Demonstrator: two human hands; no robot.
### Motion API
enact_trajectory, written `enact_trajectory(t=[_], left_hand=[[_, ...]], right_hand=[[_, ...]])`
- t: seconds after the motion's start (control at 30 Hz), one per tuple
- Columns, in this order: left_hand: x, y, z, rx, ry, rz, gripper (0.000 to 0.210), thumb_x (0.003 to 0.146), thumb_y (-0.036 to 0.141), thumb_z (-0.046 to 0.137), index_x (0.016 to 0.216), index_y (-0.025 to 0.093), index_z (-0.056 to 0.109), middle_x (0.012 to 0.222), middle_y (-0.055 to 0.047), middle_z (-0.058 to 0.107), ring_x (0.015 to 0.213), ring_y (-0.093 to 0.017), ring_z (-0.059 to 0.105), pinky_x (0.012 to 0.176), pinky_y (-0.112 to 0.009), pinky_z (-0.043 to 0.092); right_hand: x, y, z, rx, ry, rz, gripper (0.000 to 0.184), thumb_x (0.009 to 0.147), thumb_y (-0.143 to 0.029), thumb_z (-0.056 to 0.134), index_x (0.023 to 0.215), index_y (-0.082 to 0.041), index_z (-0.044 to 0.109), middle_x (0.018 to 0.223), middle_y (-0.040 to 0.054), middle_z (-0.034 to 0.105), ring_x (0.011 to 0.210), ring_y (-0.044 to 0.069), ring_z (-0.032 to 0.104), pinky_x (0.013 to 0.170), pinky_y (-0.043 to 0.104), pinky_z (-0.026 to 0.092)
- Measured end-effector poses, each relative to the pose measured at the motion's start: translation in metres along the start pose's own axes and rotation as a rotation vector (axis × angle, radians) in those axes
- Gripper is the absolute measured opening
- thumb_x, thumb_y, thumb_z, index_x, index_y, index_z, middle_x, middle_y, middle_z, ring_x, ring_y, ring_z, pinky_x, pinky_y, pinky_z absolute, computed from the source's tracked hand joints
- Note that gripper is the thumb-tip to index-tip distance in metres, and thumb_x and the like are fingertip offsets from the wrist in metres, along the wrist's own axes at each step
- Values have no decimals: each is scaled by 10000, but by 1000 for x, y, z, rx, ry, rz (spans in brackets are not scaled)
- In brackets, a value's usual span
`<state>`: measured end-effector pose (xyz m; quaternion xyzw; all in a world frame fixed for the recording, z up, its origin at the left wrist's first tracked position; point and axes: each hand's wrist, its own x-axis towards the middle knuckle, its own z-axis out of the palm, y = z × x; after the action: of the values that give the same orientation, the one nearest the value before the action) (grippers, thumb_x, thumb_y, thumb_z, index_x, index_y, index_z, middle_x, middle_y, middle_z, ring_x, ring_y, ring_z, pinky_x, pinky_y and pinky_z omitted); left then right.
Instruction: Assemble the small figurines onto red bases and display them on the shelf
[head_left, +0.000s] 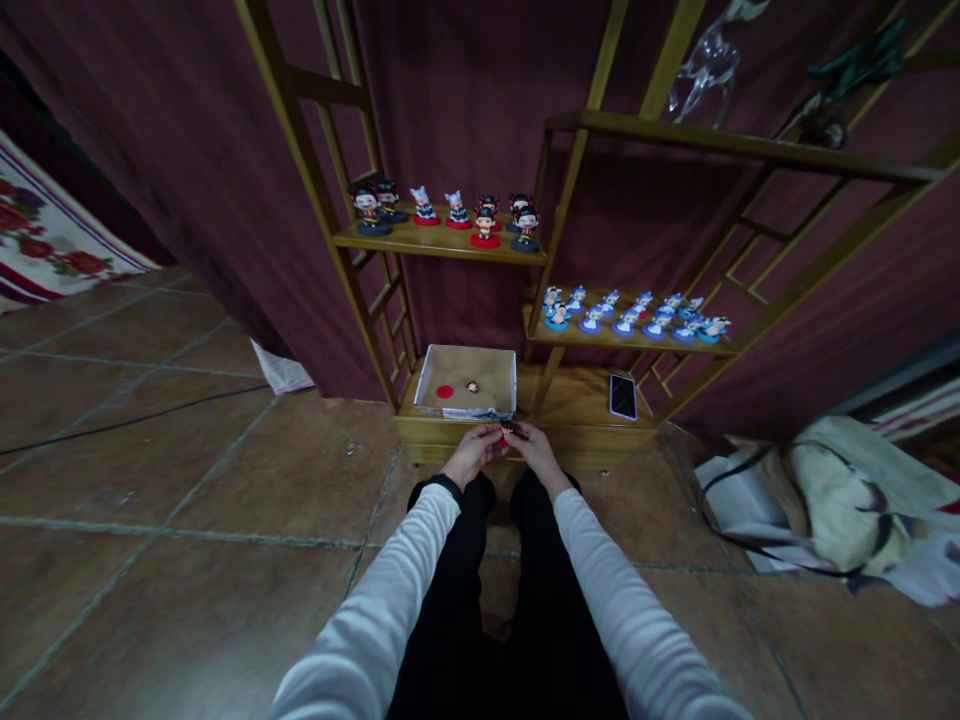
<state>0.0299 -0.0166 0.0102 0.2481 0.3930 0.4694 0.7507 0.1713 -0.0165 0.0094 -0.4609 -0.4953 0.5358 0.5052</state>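
Note:
My left hand point(471, 452) and my right hand point(535, 448) meet in front of the shelf unit, fingers closed around a small figurine point(507, 427). Its dark head shows between the fingertips, along with a bit of red lower down; the rest is hidden by my fingers. Just beyond my hands, an open white-rimmed cardboard box point(491, 366) rests on the low cabinet top. Inside it are a red round base point(445, 392) and a small dark-haired figurine piece point(472, 387), lying apart from each other.
Several figurines point(485, 228) on red or dark bases stand on the upper left shelf point(442, 240). Blue-and-white figurines point(628, 322) fill the right shelf. A phone point(622, 397) lies on the cabinet. Glass ornament point(709, 70) above; bags point(836, 490) on the floor at right.

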Motion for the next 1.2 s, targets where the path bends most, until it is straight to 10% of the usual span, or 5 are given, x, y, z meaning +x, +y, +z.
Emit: enact_trajectory(t=[0.5, 1.2], left_hand=[[-1, -2, 3, 22, 0, 19, 152, 682, 133, 734, 813, 95, 668, 797, -76, 697, 693, -134, 661, 740, -284, 541], [4, -3, 5, -55, 30, -10, 143, 664, 75, 735, 797, 93, 686, 788, -79, 702, 719, -134, 662, 736, -265, 547]], right_hand=[[-6, -13, -3, 119, -2, 200, 246, 549, -357, 735, 717, -182, 692, 667, -3, 680, 609, 130, 573, 608, 247, 419], [-2, -5, -8, 184, 18, 243, 343, 540, -372, 753, 833, -203, 699, 768, 14, 715, 711, 156, 639, 663, 274, 479]])
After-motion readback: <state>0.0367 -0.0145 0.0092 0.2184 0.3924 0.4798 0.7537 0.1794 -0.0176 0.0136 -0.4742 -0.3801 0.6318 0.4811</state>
